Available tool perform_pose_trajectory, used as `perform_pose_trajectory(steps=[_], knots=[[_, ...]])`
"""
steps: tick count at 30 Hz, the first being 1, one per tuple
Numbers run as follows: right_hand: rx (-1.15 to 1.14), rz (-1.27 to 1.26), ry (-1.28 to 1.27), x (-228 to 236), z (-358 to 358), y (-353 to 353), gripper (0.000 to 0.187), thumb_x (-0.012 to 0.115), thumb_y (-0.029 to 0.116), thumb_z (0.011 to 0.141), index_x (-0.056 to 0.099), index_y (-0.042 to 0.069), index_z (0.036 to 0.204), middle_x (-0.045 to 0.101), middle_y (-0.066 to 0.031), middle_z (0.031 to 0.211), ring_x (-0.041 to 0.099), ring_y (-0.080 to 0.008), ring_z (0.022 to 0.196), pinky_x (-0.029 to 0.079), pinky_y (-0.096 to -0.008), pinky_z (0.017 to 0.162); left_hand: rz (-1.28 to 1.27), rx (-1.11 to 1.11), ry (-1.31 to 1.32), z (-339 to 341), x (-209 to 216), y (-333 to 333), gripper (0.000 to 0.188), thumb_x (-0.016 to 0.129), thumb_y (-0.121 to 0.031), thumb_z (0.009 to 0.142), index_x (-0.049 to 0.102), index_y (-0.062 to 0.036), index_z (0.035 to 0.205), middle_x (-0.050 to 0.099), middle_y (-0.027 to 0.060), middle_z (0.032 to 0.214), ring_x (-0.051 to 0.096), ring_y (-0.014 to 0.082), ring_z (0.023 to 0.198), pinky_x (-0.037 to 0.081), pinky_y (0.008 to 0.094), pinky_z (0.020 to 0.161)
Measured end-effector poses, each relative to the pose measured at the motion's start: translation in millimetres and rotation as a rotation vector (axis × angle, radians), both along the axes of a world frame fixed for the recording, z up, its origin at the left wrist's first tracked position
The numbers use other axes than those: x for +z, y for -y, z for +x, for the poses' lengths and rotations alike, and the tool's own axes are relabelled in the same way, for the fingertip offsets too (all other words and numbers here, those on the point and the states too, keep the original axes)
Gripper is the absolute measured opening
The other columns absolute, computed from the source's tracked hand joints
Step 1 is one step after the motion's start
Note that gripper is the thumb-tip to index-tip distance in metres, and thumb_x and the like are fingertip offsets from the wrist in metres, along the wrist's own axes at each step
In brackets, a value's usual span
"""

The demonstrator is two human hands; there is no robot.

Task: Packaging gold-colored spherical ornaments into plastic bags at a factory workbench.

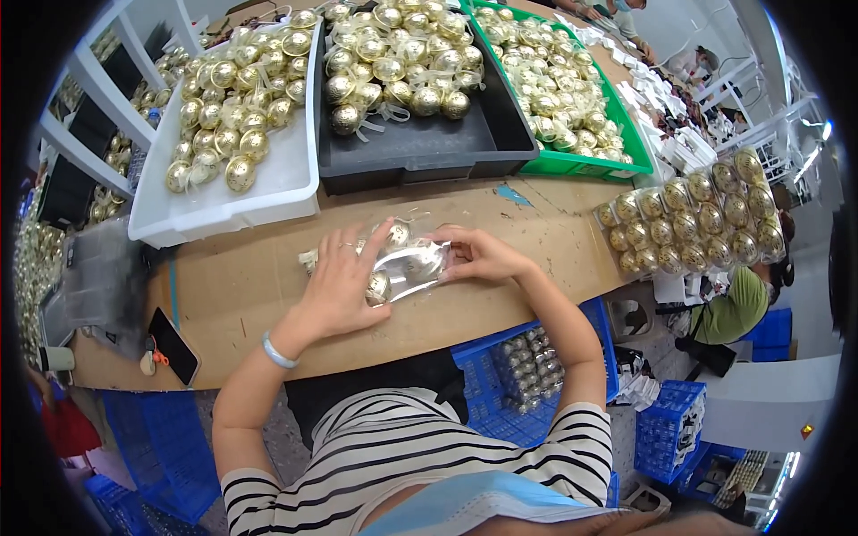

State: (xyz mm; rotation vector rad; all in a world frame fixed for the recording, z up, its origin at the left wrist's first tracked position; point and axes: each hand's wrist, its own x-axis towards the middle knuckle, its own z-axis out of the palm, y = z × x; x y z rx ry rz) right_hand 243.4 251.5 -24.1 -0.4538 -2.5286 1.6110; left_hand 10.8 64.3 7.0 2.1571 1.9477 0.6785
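A clear plastic pack point(413, 279) with gold ball ornaments in it lies on the brown work table. My left hand point(335, 288), a pale bracelet at its wrist, lies over the pack's left part. Its thumb and index finger are spread around a gold ball point(378, 288), and its palm hides what is beneath. At the other end, my right hand point(483, 256) has thumb and fingers closed on the clear plastic edge. Another gold ball point(398, 234) shows at the pack's far side. Ribbon pokes out left of my left hand.
Beyond my hands stand a white tray point(228, 211), a black tray point(429, 167) and a green tray point(626, 166), all holding gold balls. Stacked filled packs point(693, 219) sit at the right. A phone point(174, 347) and orange-handled scissors point(158, 354) lie left. A blue crate point(478, 393) stands below the table edge.
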Motion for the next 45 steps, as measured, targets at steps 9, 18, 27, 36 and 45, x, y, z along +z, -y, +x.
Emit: perform_pose_trajectory(steps=[9,18,27,36,45], knots=[[-0.116,-0.110,-0.338,41.3,-20.6,46.4,0.032,0.072,-0.002,0.088,0.065,0.000,0.119,0.069,-0.0113,0.121,0.063,-0.0225,0.118,0.051,-0.0343,0.101,0.381,0.084,0.080,2.2,3.7,32.0,0.119,0.089,-0.025,0.058,0.025,0.0005,0.154,0.043,0.0271,0.140,0.043,0.0431,0.127,0.033,0.0531,0.106],[-0.154,0.779,-0.634,47.8,-44.8,124.2,0.053,0.068,0.042,0.092,0.067,0.007,0.130,0.066,-0.0105,0.134,0.060,-0.0273,0.127,0.040,-0.0432,0.110,0.764,0.451,0.536,21.0,-35.4,86.2,0.132,0.097,-0.057,0.051,0.026,-0.0035,0.148,0.037,0.0164,0.125,0.044,0.0328,0.113,0.042,0.0446,0.099],[-0.136,0.809,-0.680,110.8,-73.4,131.5,0.044,0.065,0.029,0.097,0.065,0.006,0.134,0.070,-0.0141,0.121,0.060,-0.0294,0.120,0.043,-0.0423,0.107,0.662,-0.198,0.830,-22.3,-31.4,78.5,0.045,0.078,-0.036,0.089,0.049,-0.0152,0.117,0.041,0.0249,0.139,0.058,0.0334,0.115,0.050,0.0426,0.097],[0.244,1.105,-0.225,172.8,-126.7,122.9,0.031,0.069,0.001,0.072,0.066,0.000,0.102,0.059,-0.0119,0.076,0.060,-0.0339,0.081,0.053,-0.0441,0.073,0.543,-0.003,0.773,-15.3,-31.1,95.1,0.025,0.083,-0.034,0.080,0.076,-0.0097,0.083,0.059,0.0192,0.122,0.051,0.0349,0.121,0.039,0.0477,0.104],[0.399,-0.401,0.256,135.4,-94.3,42.2,0.008,0.062,0.010,0.096,0.063,0.005,0.102,0.056,-0.0032,0.079,0.051,-0.0149,0.059,0.046,-0.0301,0.060,0.965,-0.105,0.609,22.2,-44.4,83.3,0.078,0.077,-0.019,0.090,0.031,-0.0086,0.153,0.066,0.0083,0.108,0.047,0.0412,0.127,0.039,0.0510,0.101]])
